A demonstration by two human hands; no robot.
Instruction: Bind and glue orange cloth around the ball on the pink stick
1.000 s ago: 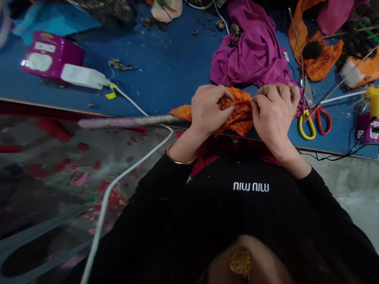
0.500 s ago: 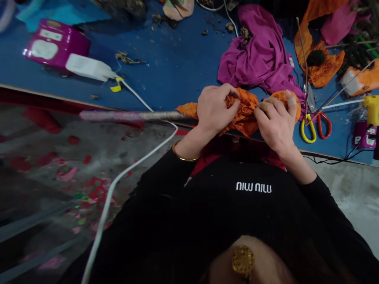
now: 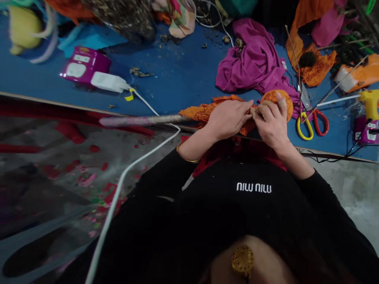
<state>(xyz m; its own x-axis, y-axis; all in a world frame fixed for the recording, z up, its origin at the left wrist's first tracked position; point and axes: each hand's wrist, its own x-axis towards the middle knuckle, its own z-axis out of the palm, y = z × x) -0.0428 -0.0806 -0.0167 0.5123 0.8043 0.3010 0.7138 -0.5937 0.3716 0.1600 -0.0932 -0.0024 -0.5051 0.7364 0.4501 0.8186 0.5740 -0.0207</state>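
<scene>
Orange patterned cloth (image 3: pixel 195 113) is bunched around one end of a wrapped stick (image 3: pixel 142 120) at the table's front edge. My left hand (image 3: pixel 226 120) lies over the bunched cloth, its fingers closed on it and their tips close to my right hand. My right hand (image 3: pixel 271 124) pinches the cloth at the neck of a rounded, orange-covered end (image 3: pixel 278 98), with its thumb resting against that end. The fingertips hide exactly what is pinched between the two hands. Just behind lies crumpled purple fabric (image 3: pixel 251 59).
Scissors (image 3: pixel 308 122) with yellow and red handles lie to the right, near a yellow glue gun (image 3: pixel 368 104). A purple device (image 3: pixel 85 67) with a white plug sits at left on the blue table (image 3: pixel 174 67). Its white cable (image 3: pixel 118 189) hangs over the edge beside me.
My left hand has moved right along the cloth, its fingers now stretched toward my right hand. More orange cloth shows left of it. The view has shifted slightly left.
</scene>
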